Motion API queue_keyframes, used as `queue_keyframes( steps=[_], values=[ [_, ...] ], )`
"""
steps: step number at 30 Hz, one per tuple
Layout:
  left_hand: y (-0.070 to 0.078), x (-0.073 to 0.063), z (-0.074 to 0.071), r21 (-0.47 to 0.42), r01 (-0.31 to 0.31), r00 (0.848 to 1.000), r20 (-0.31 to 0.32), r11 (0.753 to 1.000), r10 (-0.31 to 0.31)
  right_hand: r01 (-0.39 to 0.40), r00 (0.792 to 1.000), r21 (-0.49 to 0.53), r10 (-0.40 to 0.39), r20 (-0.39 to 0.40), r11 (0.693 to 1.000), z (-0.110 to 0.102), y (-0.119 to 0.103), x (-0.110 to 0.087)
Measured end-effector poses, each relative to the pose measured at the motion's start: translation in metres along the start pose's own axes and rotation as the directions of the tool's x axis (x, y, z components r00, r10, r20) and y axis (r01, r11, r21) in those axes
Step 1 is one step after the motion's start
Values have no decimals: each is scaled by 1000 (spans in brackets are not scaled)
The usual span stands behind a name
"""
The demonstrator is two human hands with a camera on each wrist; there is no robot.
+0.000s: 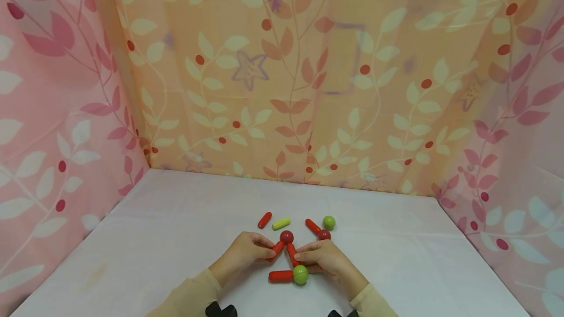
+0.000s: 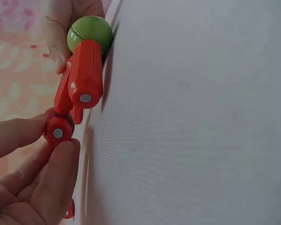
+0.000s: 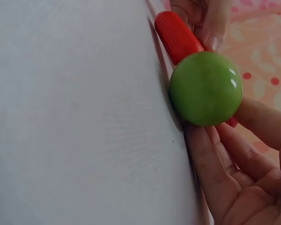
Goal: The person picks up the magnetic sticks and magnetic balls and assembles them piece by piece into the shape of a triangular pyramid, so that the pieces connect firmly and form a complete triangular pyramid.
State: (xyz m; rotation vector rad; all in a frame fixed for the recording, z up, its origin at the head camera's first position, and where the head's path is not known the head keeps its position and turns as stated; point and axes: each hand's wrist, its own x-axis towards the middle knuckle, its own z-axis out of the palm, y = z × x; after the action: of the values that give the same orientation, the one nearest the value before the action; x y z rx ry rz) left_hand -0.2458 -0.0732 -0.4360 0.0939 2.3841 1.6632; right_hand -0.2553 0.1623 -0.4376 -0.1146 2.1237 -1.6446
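In the head view, my left hand (image 1: 245, 252) pinches a red magnetic rod (image 1: 277, 248) whose upper end meets a red ball (image 1: 286, 237). A second red rod (image 1: 291, 253) slants down from that ball to a green ball (image 1: 300, 275). My right hand (image 1: 329, 260) grips this second rod between thumb and fingers. From the green ball a third red rod (image 1: 280, 276) points left, its free end showing a round silver tip in the left wrist view. Close up in the right wrist view, the green ball (image 3: 206, 89) hides most of the rod my right fingers hold.
Beyond my hands lie a loose red rod (image 1: 265, 220) and a yellow-green rod (image 1: 281, 223). To their right, another red rod (image 1: 312, 226) meets a red ball (image 1: 324, 235), with a green ball (image 1: 329, 222) beside it. Patterned cloth walls (image 1: 291, 77) enclose the white table (image 1: 198, 199).
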Motion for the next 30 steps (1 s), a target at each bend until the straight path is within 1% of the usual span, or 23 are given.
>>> queue_keyframes(
  steps=[5, 9, 13, 18, 21, 24, 26, 28, 30],
  values=[
    [2, 2, 0, 33, 10, 1000, -7, 999, -10, 31, 1000, -30, -31, -5, 999, 1, 0, 0],
    [2, 5, 1, 18, 34, 999, 8, 999, -35, 58, 998, -45, -58, -8, 997, 2, -1, -1],
    [2, 6, 0, 8, 37, 999, 31, 999, -38, 77, 997, -55, -78, -14, 995, 3, -1, -1],
    [4, 8, 0, 26, 43, 999, 30, 999, -44, 89, 996, -64, -91, -25, 994, 0, -1, 0],
    [4, 9, 1, 38, 40, 999, 19, 998, -41, 102, 993, -86, -107, -53, 991, -2, -2, -1],
    [4, 8, 1, 45, 45, 999, 10, 998, -46, 101, 986, -104, -113, -122, 989, -5, -7, -4],
    [4, 7, 0, 48, 45, 999, 3, 998, -46, 108, 975, -103, -125, -183, 989, -8, -11, -7],
    [4, 6, -1, 47, 44, 999, 1, 998, -44, 113, 957, -70, -128, -260, 991, -12, -16, -9],
    [4, 7, -2, 35, 34, 999, 4, 999, -34, 132, 931, -33, -136, -340, 991, -16, -20, -10]
  ],
)
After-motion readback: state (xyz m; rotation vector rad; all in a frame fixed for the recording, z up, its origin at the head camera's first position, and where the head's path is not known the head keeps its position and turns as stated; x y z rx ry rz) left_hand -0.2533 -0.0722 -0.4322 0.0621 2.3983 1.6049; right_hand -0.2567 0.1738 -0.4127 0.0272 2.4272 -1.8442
